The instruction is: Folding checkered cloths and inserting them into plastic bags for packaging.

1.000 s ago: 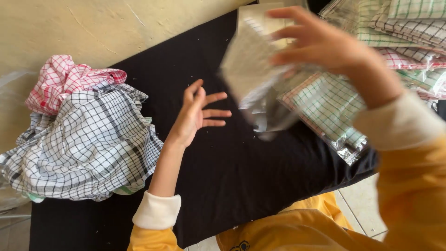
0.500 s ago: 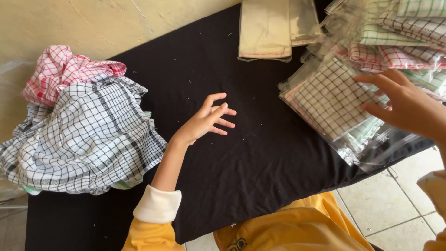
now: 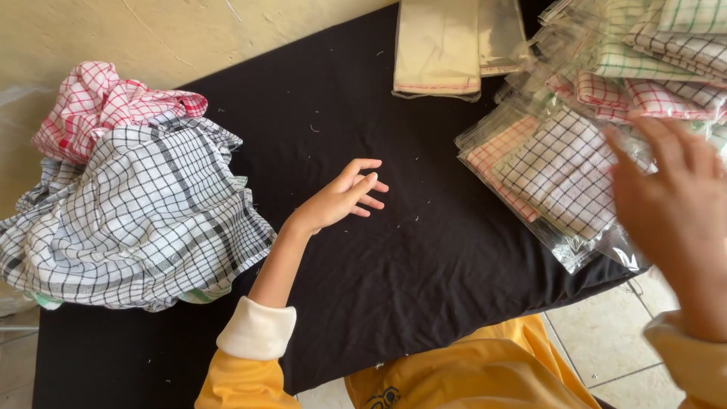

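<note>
Bagged cloths (image 3: 564, 178) lie at the right edge of the black pad (image 3: 394, 257), each folded checked cloth sealed in its own clear plastic bag. The nearest bag holds a black-and-white checked cloth; the bag under it holds a pink-checked one. Further bags, with green, red and dark checks, are stacked behind them toward the upper right corner.

The right hand (image 3: 678, 208) hovers just above the near corner of this stack. It is blurred; the fingers are spread and hold nothing. Whether the fingertips touch the top bag cannot be told.

The left hand (image 3: 341, 198) rests on the bare pad near its centre, well apart from the bags. Its fingers are loosely spread, slightly curled, and empty.

Empty bags (image 3: 439, 45), flat and clear, lie in a stack at the top edge of the pad, just left of the bagged stack.

Loose cloths (image 3: 136, 212) are heaped at the left end of the pad: a black-and-white checked cloth on top in front, a red-checked cloth (image 3: 106, 102) behind it.
</note>
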